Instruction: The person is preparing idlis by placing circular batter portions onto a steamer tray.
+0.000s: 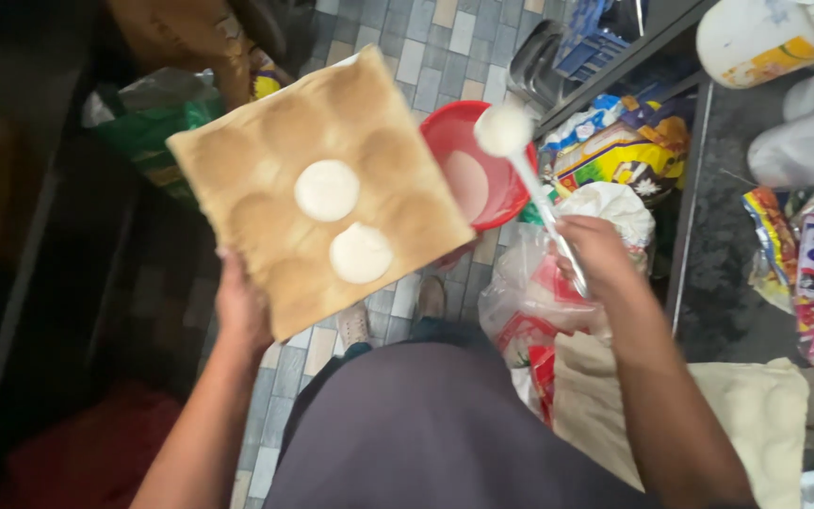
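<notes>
Head view, looking down: the left hand [240,306] grips the lower edge of a square tan tray [317,184] covered in cloth, holding it up tilted over the tiled floor [426,47]. The tray has round hollows, and two of them near its middle hold white batter rounds [327,189]. The right hand [595,256] is closed around the handle of a ladle [506,132], whose bowl is full of white batter and raised just beside the tray's right edge. Under the ladle sits a red bowl [482,160] with batter in it, partly hidden behind the tray. Plastic bags and colourful packets [614,151] lie piled to the right, near a dark shelf frame [685,188]. A beige cloth [756,415] lies at the lower right.
</notes>
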